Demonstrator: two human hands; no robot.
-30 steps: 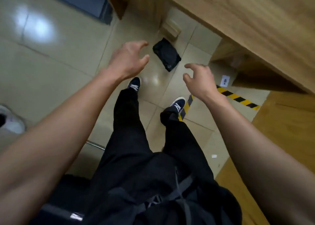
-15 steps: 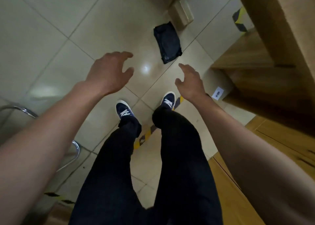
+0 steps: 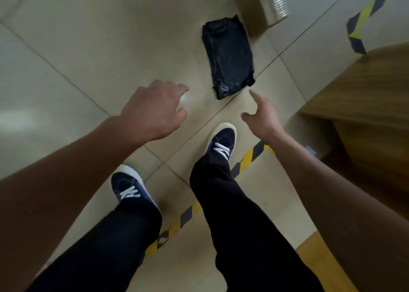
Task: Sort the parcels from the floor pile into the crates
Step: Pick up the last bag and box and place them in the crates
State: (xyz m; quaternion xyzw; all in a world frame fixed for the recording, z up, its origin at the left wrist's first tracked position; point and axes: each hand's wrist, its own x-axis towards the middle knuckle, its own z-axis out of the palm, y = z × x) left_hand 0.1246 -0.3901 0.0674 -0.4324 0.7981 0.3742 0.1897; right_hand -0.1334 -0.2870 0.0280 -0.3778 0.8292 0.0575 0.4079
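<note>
Stepped closer in half a second; black parcel (image 3: 229,56) loomed larger, flat on floor by box (image 3: 269,1). Left hand (image 3: 155,110), right hand (image 3: 263,117) spread, empty, short of it. Grab looked next.

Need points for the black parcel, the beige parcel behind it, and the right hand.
black parcel (image 3: 229,55), head view, middle of its wrapped top face.
beige parcel (image 3: 269,3), head view, its pale top face near the shiny end.
right hand (image 3: 264,119), head view, middle of the open hand, empty.
</note>
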